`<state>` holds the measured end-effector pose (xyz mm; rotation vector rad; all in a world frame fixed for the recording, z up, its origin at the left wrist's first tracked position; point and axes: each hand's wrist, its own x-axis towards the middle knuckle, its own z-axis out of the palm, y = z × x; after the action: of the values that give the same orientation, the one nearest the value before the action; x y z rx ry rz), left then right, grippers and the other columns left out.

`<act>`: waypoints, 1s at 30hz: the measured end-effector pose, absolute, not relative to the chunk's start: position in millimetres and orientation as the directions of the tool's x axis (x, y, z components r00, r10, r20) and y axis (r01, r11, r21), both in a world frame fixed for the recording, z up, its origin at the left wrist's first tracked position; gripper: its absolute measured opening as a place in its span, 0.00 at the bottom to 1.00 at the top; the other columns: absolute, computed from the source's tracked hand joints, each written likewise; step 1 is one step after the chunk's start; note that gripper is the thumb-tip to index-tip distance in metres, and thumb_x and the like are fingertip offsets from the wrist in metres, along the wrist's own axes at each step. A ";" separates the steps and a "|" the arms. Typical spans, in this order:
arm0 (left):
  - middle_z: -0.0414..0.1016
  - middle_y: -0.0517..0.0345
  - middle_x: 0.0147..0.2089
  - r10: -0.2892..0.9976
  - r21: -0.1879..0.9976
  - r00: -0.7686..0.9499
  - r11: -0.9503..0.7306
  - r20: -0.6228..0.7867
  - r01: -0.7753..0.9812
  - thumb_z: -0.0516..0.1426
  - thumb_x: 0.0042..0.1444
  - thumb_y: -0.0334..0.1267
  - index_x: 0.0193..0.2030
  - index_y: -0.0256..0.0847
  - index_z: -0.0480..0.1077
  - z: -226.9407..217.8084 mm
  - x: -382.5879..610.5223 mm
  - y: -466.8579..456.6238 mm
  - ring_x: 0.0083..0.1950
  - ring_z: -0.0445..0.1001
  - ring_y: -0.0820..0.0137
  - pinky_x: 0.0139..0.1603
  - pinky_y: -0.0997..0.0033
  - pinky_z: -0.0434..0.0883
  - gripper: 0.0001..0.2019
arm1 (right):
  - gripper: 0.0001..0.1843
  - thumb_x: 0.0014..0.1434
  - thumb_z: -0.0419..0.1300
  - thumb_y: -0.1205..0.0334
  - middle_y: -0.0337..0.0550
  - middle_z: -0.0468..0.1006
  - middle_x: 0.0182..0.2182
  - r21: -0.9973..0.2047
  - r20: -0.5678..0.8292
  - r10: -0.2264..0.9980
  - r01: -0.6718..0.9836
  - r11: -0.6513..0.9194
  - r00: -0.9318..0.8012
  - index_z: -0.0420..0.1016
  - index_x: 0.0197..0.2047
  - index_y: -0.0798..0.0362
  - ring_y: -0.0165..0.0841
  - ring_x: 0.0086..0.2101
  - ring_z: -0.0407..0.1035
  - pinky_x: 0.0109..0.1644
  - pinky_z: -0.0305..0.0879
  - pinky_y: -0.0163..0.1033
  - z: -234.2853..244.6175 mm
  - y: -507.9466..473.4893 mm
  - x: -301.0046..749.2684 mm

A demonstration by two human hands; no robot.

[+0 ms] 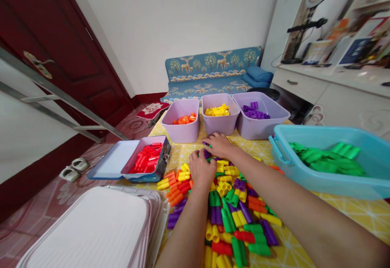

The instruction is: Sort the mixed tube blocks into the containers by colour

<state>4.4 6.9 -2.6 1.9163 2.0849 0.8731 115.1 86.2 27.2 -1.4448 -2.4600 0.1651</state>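
My left hand (202,168) is over the back of a heap of coloured plastic tube blocks (225,213), fingers curled around a purple tube block (207,154). Just beyond it, my right hand (219,145) reaches in from the right, its fingertips closed on another purple tube block (205,143). The two hands are close together, and my fingers partly hide both pieces. Yellow, green, orange, red and purple blocks lie around and below my wrists, many of them still joined in pairs or rows.
Lilac bins hold orange (180,127), yellow (220,123) and purple blocks (258,123) at the back. A hinged box (161,170) with red blocks stands left, a blue tub (286,166) with green blocks right. White lids (91,227) are stacked front left.
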 end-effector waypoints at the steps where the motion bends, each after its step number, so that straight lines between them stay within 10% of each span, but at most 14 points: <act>1: 0.68 0.40 0.55 0.955 0.523 -0.151 -0.006 0.257 0.853 0.55 0.49 0.38 0.58 0.36 0.65 -3.1 4.2 7.2 0.58 0.64 0.53 0.60 0.55 0.59 0.26 | 0.18 0.59 0.55 0.55 0.51 0.77 0.46 -0.232 0.176 0.873 0.842 0.486 -0.455 0.74 0.51 0.46 0.46 0.51 0.64 0.53 0.59 0.50 25.7 85.9 114.9; 23: 0.61 0.42 0.63 0.981 0.591 0.011 -0.124 0.192 0.797 0.57 0.48 0.36 0.61 0.37 0.64 -4.1 0.0 7.1 0.66 0.54 0.52 0.65 0.55 0.55 0.30 | 0.10 0.55 0.56 0.61 0.39 0.78 0.31 -0.742 0.219 0.890 0.524 0.418 -0.401 0.78 0.38 0.53 0.32 0.32 0.69 0.35 0.61 0.34 32.4 21.5 158.0; 30: 0.71 0.48 0.55 0.987 0.547 0.030 -0.111 0.155 0.830 0.58 0.49 0.36 0.56 0.40 0.69 2.8 0.3 7.8 0.55 0.65 0.57 0.58 0.61 0.63 0.24 | 0.12 0.57 0.55 0.56 0.38 0.75 0.26 -0.855 0.183 0.948 0.433 0.285 -0.262 0.75 0.34 0.54 0.32 0.28 0.68 0.32 0.61 0.35 29.8 -9.8 164.3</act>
<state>0.3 7.8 2.8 2.0075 1.8571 0.7282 164.3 -9.8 29.8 -1.2449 -1.8316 0.9016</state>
